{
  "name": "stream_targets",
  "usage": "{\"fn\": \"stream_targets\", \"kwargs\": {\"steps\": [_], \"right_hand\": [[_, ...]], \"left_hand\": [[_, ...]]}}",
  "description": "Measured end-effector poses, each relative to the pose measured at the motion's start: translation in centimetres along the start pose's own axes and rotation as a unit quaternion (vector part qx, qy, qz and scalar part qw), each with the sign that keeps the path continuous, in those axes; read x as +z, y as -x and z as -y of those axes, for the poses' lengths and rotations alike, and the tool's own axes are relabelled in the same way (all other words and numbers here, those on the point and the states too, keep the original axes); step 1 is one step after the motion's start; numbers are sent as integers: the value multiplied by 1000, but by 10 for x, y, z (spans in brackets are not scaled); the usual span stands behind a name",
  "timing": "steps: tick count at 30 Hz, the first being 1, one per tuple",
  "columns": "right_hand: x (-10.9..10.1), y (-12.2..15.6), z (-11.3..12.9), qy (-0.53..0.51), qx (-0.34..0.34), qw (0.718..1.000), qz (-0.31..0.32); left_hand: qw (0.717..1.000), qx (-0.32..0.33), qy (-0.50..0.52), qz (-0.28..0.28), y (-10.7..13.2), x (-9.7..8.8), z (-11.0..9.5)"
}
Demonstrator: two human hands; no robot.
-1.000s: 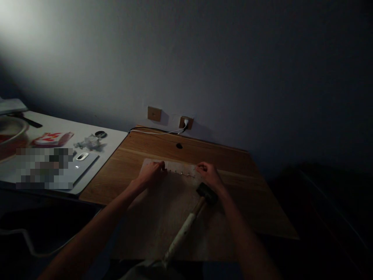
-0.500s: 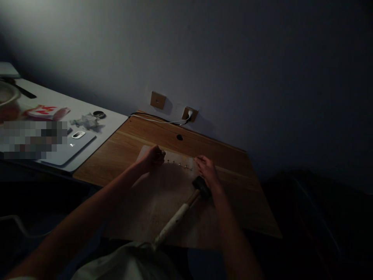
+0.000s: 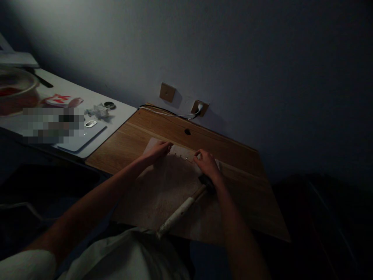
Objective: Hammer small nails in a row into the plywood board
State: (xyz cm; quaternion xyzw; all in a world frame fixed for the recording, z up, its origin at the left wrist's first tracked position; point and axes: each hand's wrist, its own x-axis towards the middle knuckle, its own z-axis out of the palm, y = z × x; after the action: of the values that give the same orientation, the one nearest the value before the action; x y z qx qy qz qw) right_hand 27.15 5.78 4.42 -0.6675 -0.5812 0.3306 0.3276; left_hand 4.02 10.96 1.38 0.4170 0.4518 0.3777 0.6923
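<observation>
A pale board (image 3: pixel 171 186) lies on a wooden desk (image 3: pixel 250 194) in dim light, with a row of small nails (image 3: pixel 180 156) near its far edge. My left hand (image 3: pixel 157 150) rests at the left end of that row, fingers curled and pressed together on the board. My right hand (image 3: pixel 205 162) sits at the right end of the row, fingers pinched near a nail; what they hold is too small to make out. A hammer (image 3: pixel 186 206) with a dark head and pale handle lies on the board, its head under my right wrist.
A white table (image 3: pixel 116 116) adjoins the desk on the left, carrying a bowl (image 3: pixel 16 89), a tablet-like slab (image 3: pixel 80 138), a red-printed packet (image 3: pixel 61 100) and small items. Wall sockets (image 3: pixel 199 107) with a white cable sit behind the desk. Darkness lies right of the desk.
The view has shifted slightly. My right hand has edged left along the nail row, toward my left hand. The hammer has stayed on the board.
</observation>
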Motion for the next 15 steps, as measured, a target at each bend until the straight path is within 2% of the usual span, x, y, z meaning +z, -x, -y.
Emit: {"fn": "stream_targets", "kwargs": {"steps": [3, 8, 11, 15], "right_hand": [[-6, 1, 7, -95, -9, 995, -7], [-2, 8, 12, -181, -16, 983, -8], [12, 8, 8, -147, -5, 989, -17], [27, 4, 4, -39, -7, 999, -18]], "left_hand": [[1000, 24, -15, -11, -3, -2, 4], [995, 4, 102, 6, -7, -4, 6], [992, -1, 127, 10, -7, -4, 5], [997, 13, 73, -6, -5, -5, 5]]}}
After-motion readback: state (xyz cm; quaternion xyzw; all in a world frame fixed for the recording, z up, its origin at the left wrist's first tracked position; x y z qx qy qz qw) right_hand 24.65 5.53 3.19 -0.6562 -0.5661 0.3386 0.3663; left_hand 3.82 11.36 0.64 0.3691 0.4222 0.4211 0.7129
